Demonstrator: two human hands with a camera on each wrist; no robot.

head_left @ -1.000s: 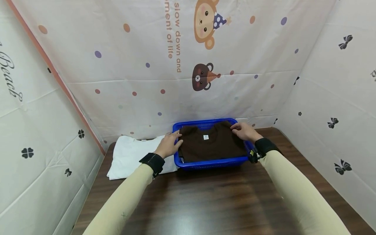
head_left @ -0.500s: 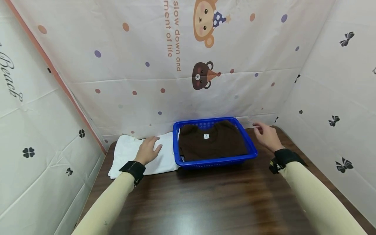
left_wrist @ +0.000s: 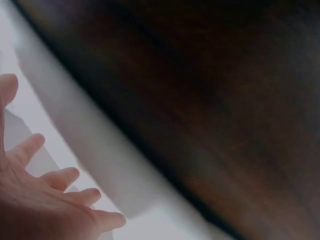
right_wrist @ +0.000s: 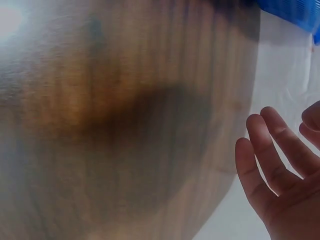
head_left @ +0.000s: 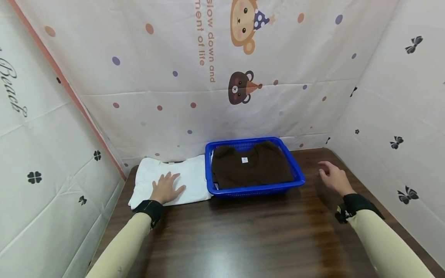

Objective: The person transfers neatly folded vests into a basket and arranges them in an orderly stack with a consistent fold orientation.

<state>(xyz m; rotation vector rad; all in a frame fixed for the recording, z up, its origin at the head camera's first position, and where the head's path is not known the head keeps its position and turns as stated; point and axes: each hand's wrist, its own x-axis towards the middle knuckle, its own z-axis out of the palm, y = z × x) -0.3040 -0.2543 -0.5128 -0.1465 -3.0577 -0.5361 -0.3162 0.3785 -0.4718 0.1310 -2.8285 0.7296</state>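
A dark brown folded T-shirt (head_left: 253, 170) with a small white neck label lies inside a blue plastic basket (head_left: 257, 190). To the basket's left, white folded clothing (head_left: 191, 173) lies on the table. My left hand (head_left: 165, 189) is over the front part of the white clothing, fingers spread and holding nothing; whether it touches the cloth I cannot tell. My right hand (head_left: 336, 179) hovers over the table to the right of the basket, its fingers loosely bent around nothing. In the right wrist view the fingers (right_wrist: 272, 155) are apart, with a corner of the basket at the top right.
The brown wooden table (head_left: 250, 231) reaches back to a printed cloth wall (head_left: 167, 123) close behind the basket. Similar cloth walls stand at the left and right. The white clothing lies close against the basket's left side.
Both hands have left the brown T-shirt and basket edges. The left hand has moved left over the white clothing, and the right hand has moved right and nearer. The T-shirt stays in the basket.
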